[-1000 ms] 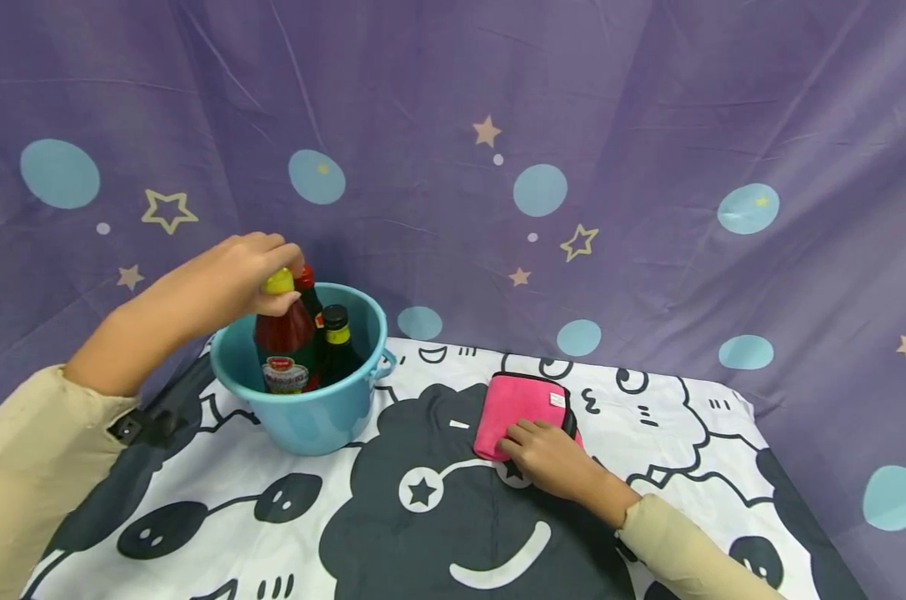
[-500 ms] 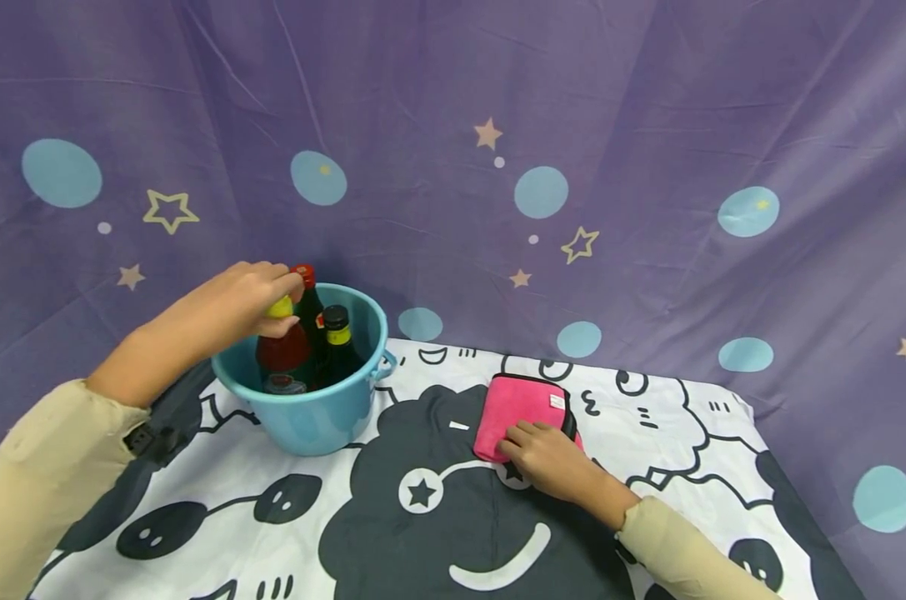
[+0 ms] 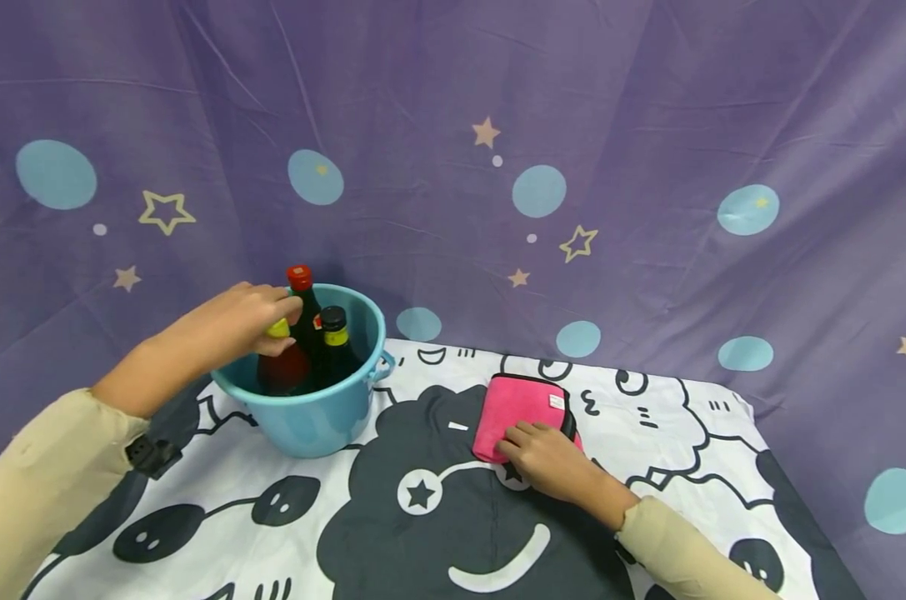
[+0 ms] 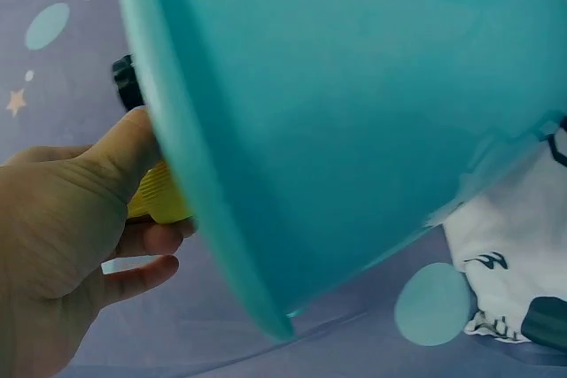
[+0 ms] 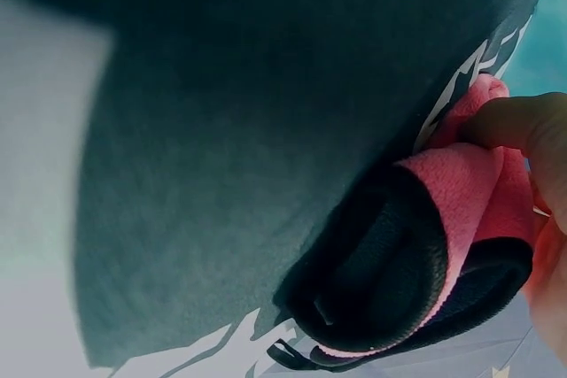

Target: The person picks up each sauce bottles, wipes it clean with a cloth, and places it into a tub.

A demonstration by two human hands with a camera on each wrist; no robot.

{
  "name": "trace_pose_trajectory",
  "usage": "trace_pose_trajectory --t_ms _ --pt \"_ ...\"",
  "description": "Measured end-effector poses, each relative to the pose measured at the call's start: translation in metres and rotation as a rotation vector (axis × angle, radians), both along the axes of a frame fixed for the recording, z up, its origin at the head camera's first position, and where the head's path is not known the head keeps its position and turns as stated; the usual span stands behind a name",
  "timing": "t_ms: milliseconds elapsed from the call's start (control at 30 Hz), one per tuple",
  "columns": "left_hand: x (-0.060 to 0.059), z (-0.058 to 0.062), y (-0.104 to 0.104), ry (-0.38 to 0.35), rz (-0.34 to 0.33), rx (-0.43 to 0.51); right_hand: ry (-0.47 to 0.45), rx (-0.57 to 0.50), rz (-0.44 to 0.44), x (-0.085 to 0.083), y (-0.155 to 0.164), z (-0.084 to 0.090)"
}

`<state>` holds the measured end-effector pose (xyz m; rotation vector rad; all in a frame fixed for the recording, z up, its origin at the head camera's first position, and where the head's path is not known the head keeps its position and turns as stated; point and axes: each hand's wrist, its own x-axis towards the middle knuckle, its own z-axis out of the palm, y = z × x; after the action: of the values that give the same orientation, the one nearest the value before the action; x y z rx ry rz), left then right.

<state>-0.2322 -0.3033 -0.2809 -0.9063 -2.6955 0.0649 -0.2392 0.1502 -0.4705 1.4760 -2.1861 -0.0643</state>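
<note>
My left hand (image 3: 231,329) grips the yellow cap (image 3: 277,329) of a dark red sauce bottle (image 3: 283,373), whose lower part is hidden inside a light blue bucket (image 3: 310,429). Two more bottles stand in there: a dark one with a red cap (image 3: 300,277) and a shorter one with a black cap (image 3: 334,318). In the left wrist view, thumb and fingers lie around the yellow cap (image 4: 162,196) beside the bucket's rim. My right hand (image 3: 550,462) holds the near edge of a folded pink cloth (image 3: 516,406) with black trim; its thumb presses the fold (image 5: 465,174) in the right wrist view.
A white and dark grey cartoon-print cloth (image 3: 415,550) covers the table. Behind it hangs a purple curtain (image 3: 422,100) with stars and dots, close to the bucket's back. The bucket's side handle lug (image 3: 383,365) faces the pink cloth.
My left hand has moved down with the sauce bottle, which now sits deeper in the bucket; its label is no longer visible and more of the red-capped bottle shows. The right hand stays put.
</note>
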Motion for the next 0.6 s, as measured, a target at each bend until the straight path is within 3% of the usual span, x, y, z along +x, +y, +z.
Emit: trace_pose_trajectory --t_ms 200,467,600 --pt "0.001 -0.009 -0.004 0.073 -0.032 0.009 0.007 -0.003 0.004 -0.001 -0.001 -0.001" --pt "0.002 -0.020 -0.009 0.295 -0.116 -0.008 0.015 -0.004 0.002 -0.002 -0.001 -0.001" --pt "0.004 -0.025 -0.011 0.313 -0.123 -0.008 0.017 -0.004 -0.002 0.000 -0.002 -0.001"
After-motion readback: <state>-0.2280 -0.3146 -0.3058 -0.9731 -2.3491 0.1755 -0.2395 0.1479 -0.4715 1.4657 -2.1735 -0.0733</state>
